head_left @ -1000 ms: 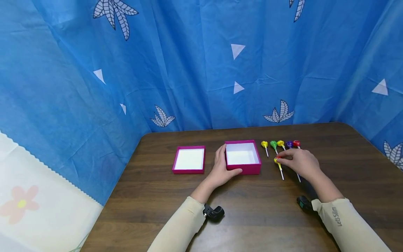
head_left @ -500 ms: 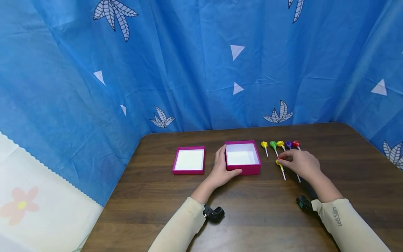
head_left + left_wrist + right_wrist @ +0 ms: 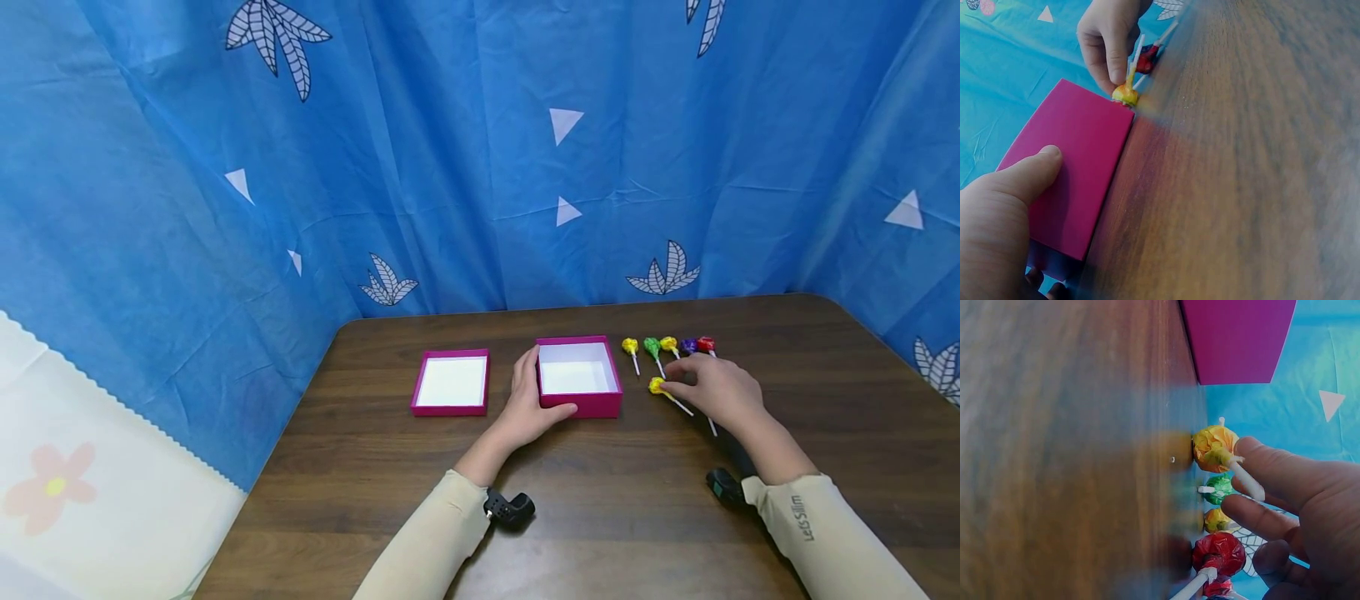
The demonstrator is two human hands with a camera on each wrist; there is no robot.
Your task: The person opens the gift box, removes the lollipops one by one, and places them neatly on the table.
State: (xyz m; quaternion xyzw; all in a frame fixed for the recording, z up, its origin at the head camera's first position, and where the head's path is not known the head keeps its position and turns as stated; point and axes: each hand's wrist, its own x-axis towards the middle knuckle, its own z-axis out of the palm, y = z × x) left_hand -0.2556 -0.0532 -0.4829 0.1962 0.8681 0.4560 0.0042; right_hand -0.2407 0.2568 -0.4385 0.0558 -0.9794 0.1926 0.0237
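Note:
A magenta box (image 3: pixel 597 406) with a white inside stands uncovered on the table. My left hand (image 3: pixel 521 412) holds it, fingers along its left side and thumb across the front wall; the thumb (image 3: pixel 1038 172) shows on that wall in the left wrist view. To the right of the box, my right hand (image 3: pixel 720 392) pinches a yellow lollipop (image 3: pixel 656 386) by its wrapped head. In the right wrist view the thumb is against the yellow wrapper (image 3: pixel 1213 450), and the head sits close over the tabletop. Its white stick slants toward the palm side. The forefinger is partly hidden there.
Beyond the right hand lie a yellow (image 3: pixel 630 344), a green (image 3: pixel 652 344), another yellow (image 3: pixel 669 343), a purple (image 3: pixel 688 346) and a red lollipop (image 3: pixel 705 342). The box's shallow lid (image 3: pixel 450 410) lies inside-up at the left. A blue curtain (image 3: pixel 465 167) hangs behind the table.
In my right fingers the yellow lollipop has turned: its stick now points farther right, and its head has shifted slightly left. The left hand and the box stay in place.

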